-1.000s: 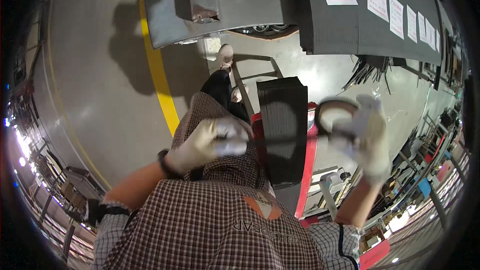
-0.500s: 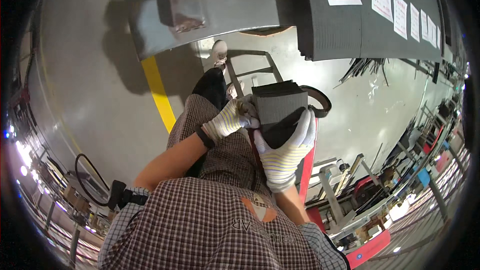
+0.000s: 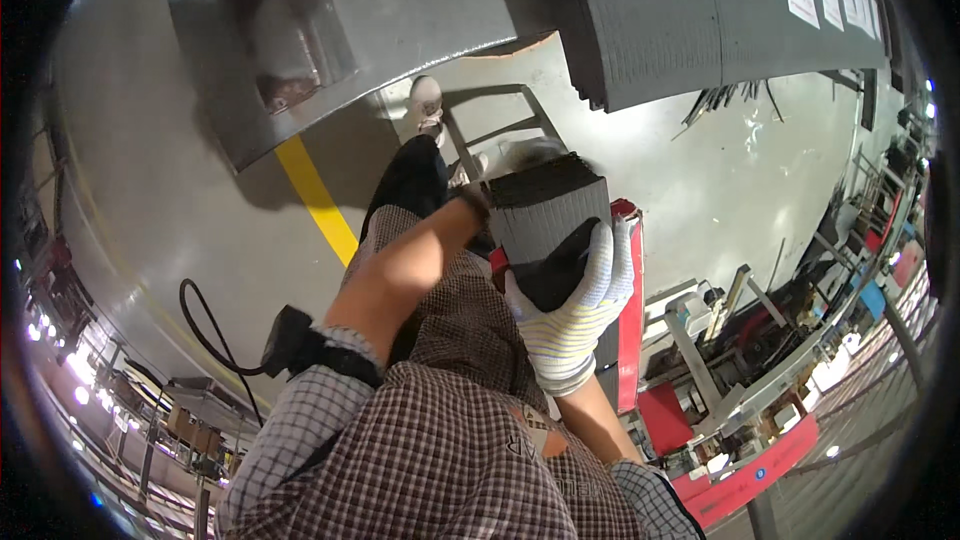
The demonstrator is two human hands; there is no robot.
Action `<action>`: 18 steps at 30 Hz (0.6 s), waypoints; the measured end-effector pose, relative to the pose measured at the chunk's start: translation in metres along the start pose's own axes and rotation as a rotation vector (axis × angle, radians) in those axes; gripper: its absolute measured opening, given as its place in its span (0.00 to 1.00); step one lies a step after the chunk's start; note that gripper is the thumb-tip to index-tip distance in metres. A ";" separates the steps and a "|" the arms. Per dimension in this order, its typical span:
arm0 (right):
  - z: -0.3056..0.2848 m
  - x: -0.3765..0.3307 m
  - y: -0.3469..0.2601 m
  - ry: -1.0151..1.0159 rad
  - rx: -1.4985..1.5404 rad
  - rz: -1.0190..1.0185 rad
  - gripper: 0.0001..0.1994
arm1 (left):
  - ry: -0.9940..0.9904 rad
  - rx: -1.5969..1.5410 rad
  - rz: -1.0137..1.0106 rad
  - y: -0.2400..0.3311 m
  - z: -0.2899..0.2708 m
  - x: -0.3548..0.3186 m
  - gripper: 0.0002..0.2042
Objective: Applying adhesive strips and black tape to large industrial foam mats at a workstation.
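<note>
A thick stack of dark grey sheets (image 3: pixel 548 220) is in front of me, its layered edges facing up toward me. My right hand (image 3: pixel 572 330), in a striped knit glove, grips the near end, with its fingers along the right side and the thumb at the left. My left arm reaches past the stack's left side. Beyond the far edge, my left hand (image 3: pixel 537 151) is a pale smear of motion, mostly hidden by the stack, so its fingers cannot be made out.
Larger stacks of dark grey sheets (image 3: pixel 650 40) with white paper labels stand ahead on the right. A grey metal surface (image 3: pixel 430 0) lies ahead. Below are a metal frame (image 3: pixel 490 130), a red bar (image 3: pixel 629 330) and a yellow floor line (image 3: pixel 318 202). Machinery fills the lower right.
My left hand has moved from the stack's left side to beyond its far edge. The dark loop right of the stack no longer shows. My right hand keeps its grip.
</note>
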State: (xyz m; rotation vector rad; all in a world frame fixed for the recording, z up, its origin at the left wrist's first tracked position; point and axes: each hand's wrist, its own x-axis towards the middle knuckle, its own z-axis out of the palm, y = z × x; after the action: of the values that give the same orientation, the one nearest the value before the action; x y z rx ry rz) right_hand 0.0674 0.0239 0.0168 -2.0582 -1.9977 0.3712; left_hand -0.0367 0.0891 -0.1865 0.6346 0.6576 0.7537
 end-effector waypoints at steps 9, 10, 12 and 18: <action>-0.028 0.022 -0.013 -0.029 0.113 -0.070 0.54 | 0.274 -0.067 -0.230 0.143 0.056 -0.199 0.28; -0.038 0.027 -0.014 -0.065 0.185 -0.127 0.54 | 0.128 0.278 -0.120 0.161 0.070 -0.186 0.26; -0.059 0.037 -0.012 0.053 0.442 -0.259 0.43 | 0.001 1.114 0.105 0.195 0.085 -0.150 0.25; -0.092 0.074 -0.016 -0.353 0.140 -0.549 0.27 | 0.124 1.117 0.140 0.208 0.075 -0.041 0.15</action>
State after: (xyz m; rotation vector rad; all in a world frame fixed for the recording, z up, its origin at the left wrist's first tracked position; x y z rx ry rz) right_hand 0.0868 0.0981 0.1077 -1.3508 -2.5416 0.7647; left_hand -0.0894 0.1548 0.0222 1.6710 1.1563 0.5043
